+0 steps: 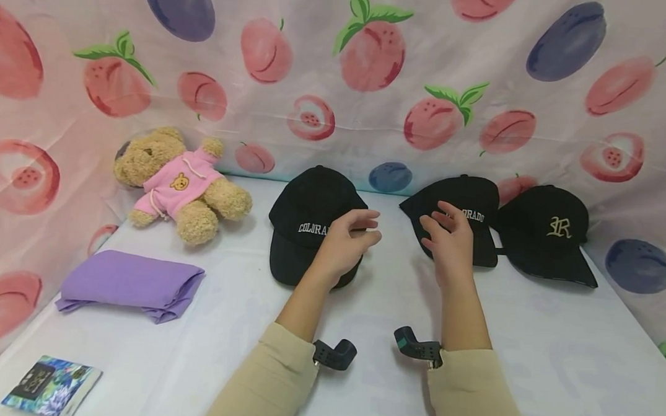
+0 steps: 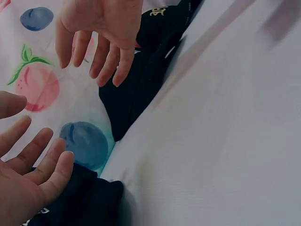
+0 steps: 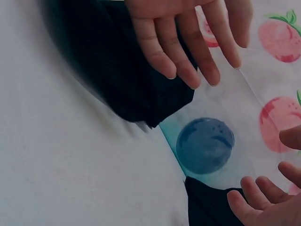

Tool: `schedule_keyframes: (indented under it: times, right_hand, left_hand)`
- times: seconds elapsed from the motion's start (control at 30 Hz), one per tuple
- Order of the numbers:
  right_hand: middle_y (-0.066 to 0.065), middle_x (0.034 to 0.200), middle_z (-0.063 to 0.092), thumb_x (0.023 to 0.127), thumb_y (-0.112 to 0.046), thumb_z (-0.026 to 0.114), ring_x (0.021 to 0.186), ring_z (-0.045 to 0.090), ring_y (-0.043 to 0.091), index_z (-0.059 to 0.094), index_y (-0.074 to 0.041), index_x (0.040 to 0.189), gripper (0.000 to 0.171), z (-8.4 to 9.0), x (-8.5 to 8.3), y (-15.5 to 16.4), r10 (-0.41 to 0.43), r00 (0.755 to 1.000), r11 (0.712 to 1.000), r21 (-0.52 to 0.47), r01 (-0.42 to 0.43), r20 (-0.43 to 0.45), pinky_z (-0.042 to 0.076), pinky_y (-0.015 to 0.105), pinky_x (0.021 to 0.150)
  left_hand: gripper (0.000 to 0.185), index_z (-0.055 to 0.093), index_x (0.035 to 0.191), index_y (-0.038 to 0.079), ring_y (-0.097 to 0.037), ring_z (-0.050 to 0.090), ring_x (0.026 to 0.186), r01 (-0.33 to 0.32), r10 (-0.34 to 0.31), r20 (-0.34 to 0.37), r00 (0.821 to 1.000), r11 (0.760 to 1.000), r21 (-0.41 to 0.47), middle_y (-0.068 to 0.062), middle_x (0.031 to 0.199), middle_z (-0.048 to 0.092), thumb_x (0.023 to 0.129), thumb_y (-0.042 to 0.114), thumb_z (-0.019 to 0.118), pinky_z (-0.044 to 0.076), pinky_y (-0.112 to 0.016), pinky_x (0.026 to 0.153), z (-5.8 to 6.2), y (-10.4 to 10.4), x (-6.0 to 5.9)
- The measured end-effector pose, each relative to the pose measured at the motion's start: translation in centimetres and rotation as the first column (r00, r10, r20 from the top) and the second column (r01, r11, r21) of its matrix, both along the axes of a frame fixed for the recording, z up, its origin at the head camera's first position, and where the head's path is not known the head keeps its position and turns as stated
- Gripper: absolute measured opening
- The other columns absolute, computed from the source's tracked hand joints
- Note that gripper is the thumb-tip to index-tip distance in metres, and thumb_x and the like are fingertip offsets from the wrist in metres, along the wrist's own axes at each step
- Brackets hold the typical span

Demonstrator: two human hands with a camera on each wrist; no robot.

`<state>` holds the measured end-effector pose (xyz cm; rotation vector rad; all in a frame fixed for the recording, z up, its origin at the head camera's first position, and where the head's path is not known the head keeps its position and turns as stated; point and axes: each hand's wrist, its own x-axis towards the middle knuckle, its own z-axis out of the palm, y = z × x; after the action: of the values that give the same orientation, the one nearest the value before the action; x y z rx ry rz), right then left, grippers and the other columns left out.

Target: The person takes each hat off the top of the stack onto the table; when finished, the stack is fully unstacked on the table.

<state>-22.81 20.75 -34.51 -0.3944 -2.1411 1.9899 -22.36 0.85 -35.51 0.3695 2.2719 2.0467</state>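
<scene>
A white table (image 1: 361, 333) bears three black caps (image 1: 310, 222), teddy bear (image 1: 180, 183), purple cloth (image 1: 131, 284), perhaps a booklet (image 1: 52, 387).

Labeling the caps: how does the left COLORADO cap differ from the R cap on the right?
The left COLORADO cap has white block lettering; the R cap has one gold ornate letter. The COLORADO cap's brim points toward the camera, the R cap's brim toward the right. The left hand hovers over the COLORADO cap; no hand is near the R cap. Both are black baseball caps on the white table.
</scene>
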Motion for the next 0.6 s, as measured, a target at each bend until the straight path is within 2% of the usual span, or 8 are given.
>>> schedule_keyframes:
  times: [0.13,0.33,0.4,0.6]
  right_hand:
    - [0.009,0.159,0.044,0.104,-0.025,0.062,0.139,0.051,0.026,0.038,-0.022,0.16,0.061,0.1,0.0,-0.6,0.065,0.998,0.996,0.062,-0.065,0.004,0.047,0.044,0.114]
    - [0.01,0.155,0.047,0.103,-0.024,0.064,0.13,0.057,0.021,0.041,-0.021,0.158,0.06,0.2,0.0,-1.0,0.165,0.986,0.984,0.081,-0.161,-0.035,0.052,0.039,0.108]
    - [0.01,0.155,0.047,0.103,-0.025,0.064,0.129,0.057,0.02,0.041,-0.02,0.157,0.059,0.1,0.0,-1.2,0.232,0.97,0.97,0.093,-0.226,-0.066,0.054,0.037,0.105]
    - [0.008,0.155,0.047,0.103,-0.027,0.064,0.131,0.056,0.024,0.041,-0.021,0.157,0.06,-0.5,-0.2,-1.8,0.419,0.901,0.905,0.142,-0.402,-0.116,0.057,0.027,0.096]
  left_hand:
    - [0.039,0.065,0.137,0.014,-0.026,0.066,0.12,-0.011,0.011,-0.018,1.0,1.0,0.011,-0.011,0.131,0.067,0.099,0.013,0.066,0.054,-0.042,0.105,0.4,-0.4,0.0]
    - [0.04,0.064,0.138,0.012,-0.026,0.066,0.118,-0.023,0.024,-0.035,0.999,0.999,0.029,-0.012,0.13,0.067,0.098,0.012,0.068,0.053,-0.043,0.106,0.7,-1.5,-0.3]
    - [0.042,0.063,0.14,0.01,-0.027,0.066,0.119,-0.028,0.03,-0.045,0.999,0.999,0.035,-0.014,0.131,0.066,0.098,0.012,0.068,0.052,-0.044,0.107,0.8,-1.9,-0.3]
    - [0.044,0.06,0.142,0.009,-0.027,0.064,0.122,-0.04,0.041,-0.081,0.996,0.999,0.008,-0.015,0.134,0.065,0.099,0.014,0.068,0.053,-0.048,0.104,1.3,-3.1,-0.3]
